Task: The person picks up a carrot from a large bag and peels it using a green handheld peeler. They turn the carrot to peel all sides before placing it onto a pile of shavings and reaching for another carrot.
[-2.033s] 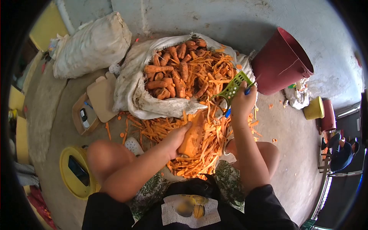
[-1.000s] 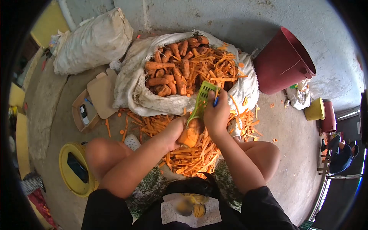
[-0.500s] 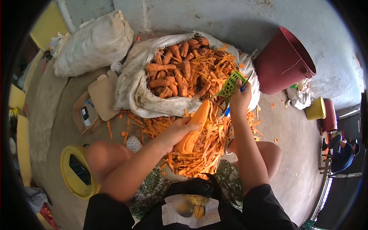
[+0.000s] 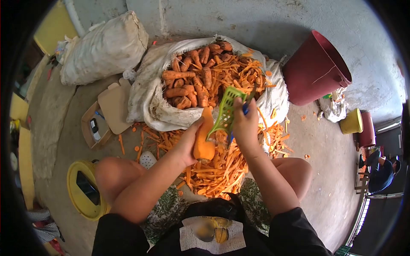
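While the left hand (image 4: 190,144) is closed around a bare orange carrot (image 4: 204,141), the carrot stands nearly upright in view, its thick end toward the wearer and its narrower end toward the open white sack (image 4: 149,106). The right hand (image 4: 246,128) is wrapped around a green peeler (image 4: 226,106) with a slotted body, and also grips a slim blue-handled tool (image 4: 245,108). The peeler's lower end is right at the carrot's right side; whether they touch, I cannot tell. Beneath both hands, a heap of orange peelings (image 4: 215,177) spreads over the floor (image 4: 320,187) between the wearer's legs. Unpeeled carrots (image 4: 183,91) and more strips fill the sack's mouth. A maroon bin (image 4: 305,72) leans just right of the sack, an open cardboard box (image 4: 115,109) lies to its left, and a phone (image 4: 88,188) rests on a yellow bucket (image 4: 79,205).
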Tool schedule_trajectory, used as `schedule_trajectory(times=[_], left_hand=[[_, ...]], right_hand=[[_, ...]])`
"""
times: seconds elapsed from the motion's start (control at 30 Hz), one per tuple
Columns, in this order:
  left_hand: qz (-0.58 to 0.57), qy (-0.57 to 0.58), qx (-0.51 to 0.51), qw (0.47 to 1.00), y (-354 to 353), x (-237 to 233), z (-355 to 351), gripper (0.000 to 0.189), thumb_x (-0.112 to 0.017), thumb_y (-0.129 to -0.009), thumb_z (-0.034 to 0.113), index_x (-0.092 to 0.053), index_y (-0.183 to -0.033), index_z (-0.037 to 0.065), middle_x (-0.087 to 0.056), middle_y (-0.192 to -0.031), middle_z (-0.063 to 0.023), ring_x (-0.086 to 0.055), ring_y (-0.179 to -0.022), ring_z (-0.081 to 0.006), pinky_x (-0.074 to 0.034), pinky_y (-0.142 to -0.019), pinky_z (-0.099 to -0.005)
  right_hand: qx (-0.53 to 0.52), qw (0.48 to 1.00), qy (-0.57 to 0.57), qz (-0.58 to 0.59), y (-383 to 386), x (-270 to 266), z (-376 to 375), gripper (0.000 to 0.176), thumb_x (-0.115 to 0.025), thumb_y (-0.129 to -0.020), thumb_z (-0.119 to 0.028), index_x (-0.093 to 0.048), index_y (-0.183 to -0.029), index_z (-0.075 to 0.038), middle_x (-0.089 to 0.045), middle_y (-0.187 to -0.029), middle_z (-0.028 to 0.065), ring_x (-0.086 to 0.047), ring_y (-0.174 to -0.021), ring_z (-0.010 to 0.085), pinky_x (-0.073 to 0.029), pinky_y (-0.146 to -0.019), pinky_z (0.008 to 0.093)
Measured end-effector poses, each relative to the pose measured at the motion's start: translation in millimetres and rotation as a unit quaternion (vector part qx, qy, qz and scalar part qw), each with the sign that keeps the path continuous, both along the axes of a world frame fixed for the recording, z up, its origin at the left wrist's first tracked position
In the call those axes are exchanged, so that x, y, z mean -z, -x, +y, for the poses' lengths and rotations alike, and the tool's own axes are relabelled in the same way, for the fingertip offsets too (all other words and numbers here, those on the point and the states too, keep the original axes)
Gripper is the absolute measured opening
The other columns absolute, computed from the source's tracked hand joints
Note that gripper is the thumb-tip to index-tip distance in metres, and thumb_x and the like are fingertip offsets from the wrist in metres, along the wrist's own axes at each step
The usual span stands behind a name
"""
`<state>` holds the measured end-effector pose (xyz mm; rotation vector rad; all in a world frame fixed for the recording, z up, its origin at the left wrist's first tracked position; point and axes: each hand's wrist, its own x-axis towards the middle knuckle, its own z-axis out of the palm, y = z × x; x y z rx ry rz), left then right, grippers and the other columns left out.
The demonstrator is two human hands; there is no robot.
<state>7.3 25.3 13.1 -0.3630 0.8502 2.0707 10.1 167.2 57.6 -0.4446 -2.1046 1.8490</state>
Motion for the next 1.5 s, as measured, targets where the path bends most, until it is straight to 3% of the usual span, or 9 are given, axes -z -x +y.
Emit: schedule_trajectory(times=[0.27,0.57,0.87,0.97,1.07,1.13,1.2,1.27,1.5], left_hand=[[-0.016,-0.031,-0.009,0.999,-2.6,-17.7,10.3,0.035,-0.03,-0.093,0.034,-0.048,-0.111,0.011,-0.058,-0.097,-0.0049,-0.06,-0.082,-0.0169,-0.052,-0.068,-0.0318],[-0.012,-0.026,0.089,0.996,-6.6,4.7,11.4,0.043,-0.033,-0.09,0.042,-0.049,-0.104,0.004,-0.058,-0.086,-0.0099,-0.061,-0.075,-0.0199,-0.053,-0.062,-0.0357],[0.08,0.021,0.233,0.969,-25.5,-25.7,1.9,0.063,-0.046,-0.08,0.056,-0.046,-0.105,-0.002,-0.055,-0.081,-0.0123,-0.06,-0.071,-0.0212,-0.052,-0.059,-0.0339],[0.169,0.059,0.23,0.957,-14.3,-14.5,-4.3,0.05,-0.053,-0.082,0.04,-0.045,-0.109,-0.002,-0.056,-0.084,-0.0109,-0.059,-0.074,-0.0198,-0.051,-0.062,-0.0317],[0.274,0.169,0.232,0.918,-5.6,-20.1,-6.5,0.038,-0.058,-0.078,0.019,-0.047,-0.107,-0.002,-0.057,-0.083,-0.009,-0.059,-0.074,-0.0179,-0.049,-0.064,-0.0298],[0.451,0.348,0.22,0.792,-3.8,-19.5,-7.0,0.039,-0.064,-0.071,0.017,-0.052,-0.102,-0.003,-0.058,-0.081,-0.0086,-0.058,-0.073,-0.0172,-0.046,-0.063,-0.0304],[0.473,0.384,0.199,0.768,-2.7,-20.4,-7.3,0.037,-0.068,-0.067,0.018,-0.055,-0.094,-0.003,-0.058,-0.077,-0.0112,-0.058,-0.069,-0.02,-0.045,-0.06,-0.0335],[0.559,0.487,0.154,0.653,-0.1,-19.5,-8.1,0.03,-0.066,-0.068,0.02,-0.055,-0.084,-0.003,-0.057,-0.067,-0.015,-0.058,-0.058,-0.0258,-0.045,-0.056,-0.0355],[0.509,0.489,0.128,0.697,9.8,-18.1,-7.0,0.027,-0.065,-0.068,0.019,-0.054,-0.08,-0.002,-0.057,-0.067,-0.0157,-0.059,-0.062,-0.0283,-0.045,-0.057,-0.0369]], right_hand=[[-0.047,0.991,-0.122,0.006,-12.2,10.4,-18.1,0.021,-0.049,-0.088,-0.017,-0.046,-0.097,0.002,-0.052,-0.063,0.0136,-0.049,-0.053,0.0187,-0.039,-0.049,0.0317],[0.083,0.968,-0.239,-0.009,7.9,24.6,10.0,0.02,-0.049,-0.088,-0.018,-0.042,-0.089,0.001,-0.049,-0.058,0.017,-0.049,-0.051,0.0312,-0.037,-0.049,0.0404],[0.259,0.956,-0.141,-0.005,44.1,33.3,97.9,0.027,-0.045,-0.09,-0.023,-0.043,-0.077,0.001,-0.047,-0.058,0.0101,-0.041,-0.049,0.0187,-0.036,-0.049,0.0334],[0.18,0.969,-0.17,0.022,36.1,19.6,77.7,0.026,-0.046,-0.089,-0.022,-0.042,-0.076,0.0,-0.043,-0.058,0.0081,-0.036,-0.052,0.0159,-0.035,-0.05,0.0309],[0.052,0.969,-0.238,-0.037,26.4,3.1,56.8,0.022,-0.048,-0.088,-0.021,-0.046,-0.088,0.002,-0.053,-0.064,0.0151,-0.051,-0.054,0.0247,-0.04,-0.051,0.0363],[-0.013,0.949,-0.308,-0.069,21.0,-2.7,50.9,0.023,-0.049,-0.087,-0.02,-0.046,-0.09,0.002,-0.055,-0.065,0.0178,-0.054,-0.058,0.0292,-0.041,-0.052,0.0391],[-0.078,0.918,-0.376,-0.099,14.3,-9.7,44.6,0.023,-0.05,-0.085,-0.02,-0.046,-0.093,0.002,-0.057,-0.067,0.0204,-0.057,-0.062,0.0337,-0.042,-0.053,0.0418],[-0.165,0.886,-0.418,-0.118,7.0,-16.6,38.0,0.023,-0.051,-0.083,-0.019,-0.046,-0.092,0.001,-0.057,-0.067,0.0218,-0.057,-0.066,0.0373,-0.043,-0.057,0.0447],[-0.297,0.835,-0.446,-0.127,-8.0,-9.0,28.7,0.023,-0.056,-0.08,-0.019,-0.046,-0.09,0.0,-0.055,-0.067,0.021,-0.054,-0.068,0.0392,-0.04,-0.06,0.0448]])
